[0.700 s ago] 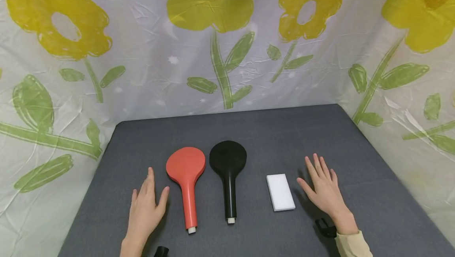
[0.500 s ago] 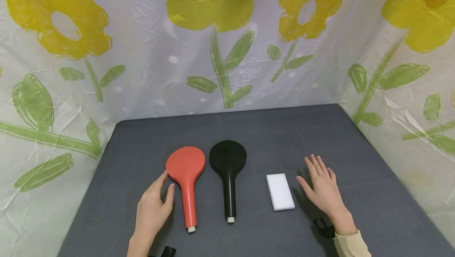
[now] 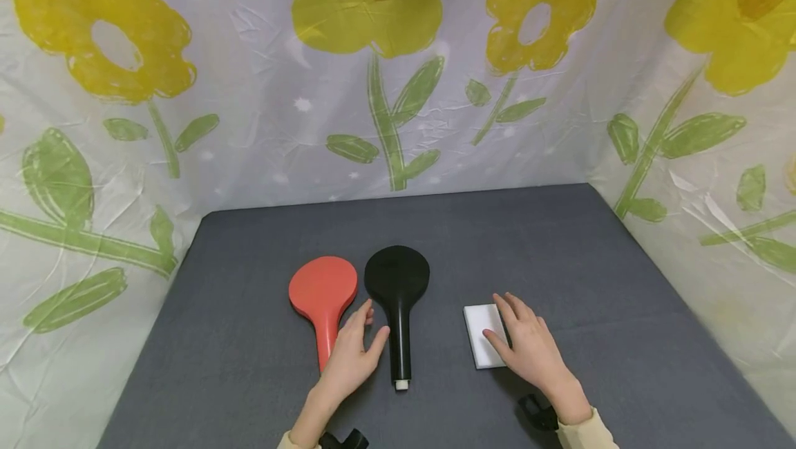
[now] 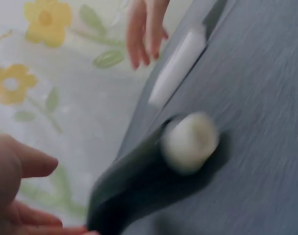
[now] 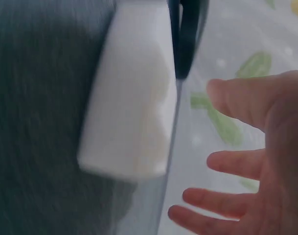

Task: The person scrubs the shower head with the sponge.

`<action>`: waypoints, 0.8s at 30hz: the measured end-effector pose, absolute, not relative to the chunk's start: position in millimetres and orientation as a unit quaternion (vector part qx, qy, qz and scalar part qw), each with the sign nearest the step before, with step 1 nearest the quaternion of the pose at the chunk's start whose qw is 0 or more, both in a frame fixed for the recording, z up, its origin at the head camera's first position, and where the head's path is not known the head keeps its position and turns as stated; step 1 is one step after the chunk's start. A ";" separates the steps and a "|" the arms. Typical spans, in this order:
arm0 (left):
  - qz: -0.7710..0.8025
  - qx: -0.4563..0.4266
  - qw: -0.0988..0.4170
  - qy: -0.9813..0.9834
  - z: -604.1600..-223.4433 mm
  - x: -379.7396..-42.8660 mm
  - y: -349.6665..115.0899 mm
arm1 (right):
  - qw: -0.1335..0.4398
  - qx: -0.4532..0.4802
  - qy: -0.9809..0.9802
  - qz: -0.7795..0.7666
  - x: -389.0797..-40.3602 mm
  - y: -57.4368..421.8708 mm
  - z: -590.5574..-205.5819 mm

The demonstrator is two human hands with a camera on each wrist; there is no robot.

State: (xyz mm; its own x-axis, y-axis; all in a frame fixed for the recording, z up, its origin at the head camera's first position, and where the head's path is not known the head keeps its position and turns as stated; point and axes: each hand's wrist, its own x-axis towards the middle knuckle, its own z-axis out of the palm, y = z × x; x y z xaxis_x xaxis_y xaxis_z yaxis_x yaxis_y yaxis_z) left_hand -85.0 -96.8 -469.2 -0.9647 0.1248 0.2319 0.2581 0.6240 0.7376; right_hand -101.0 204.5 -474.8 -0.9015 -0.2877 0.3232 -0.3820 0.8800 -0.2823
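Behind the left and back edges of a table under dark grey cloth, we see a pale sheet of yellow flowers. Left of the table's centre lies a smooth red paddle with a round head, its handle's lower end hidden by the left hand. That hand, fingers loosely bent and gripping nothing, hangs just left of a glossy black round-headed paddle; we cannot tell whether a fingertip touches it. The black handle's pale end points toward the table's front edge, which is out of frame, and blurs in the left wrist view. Nearer the right edge lies a flat white rectangular block, its right side partly covered by the right hand, which hovers over it, fingers spread, holding nothing.
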 end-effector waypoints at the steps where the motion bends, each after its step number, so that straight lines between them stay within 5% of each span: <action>1: -0.425 -0.101 0.064 -0.897 -472.2 -85.8 -91.9 | 0.126 0.173 -0.962 0.170 -99.8 201.4 -476.3; 9: -0.429 -0.041 0.051 -0.901 -487.7 -92.9 -64.2 | 0.083 0.148 -0.971 0.170 -92.9 183.8 -486.9; 24: -0.532 0.007 0.034 -0.846 -492.7 -106.3 -59.9 | 0.114 0.139 -0.971 0.156 -89.1 175.8 -493.6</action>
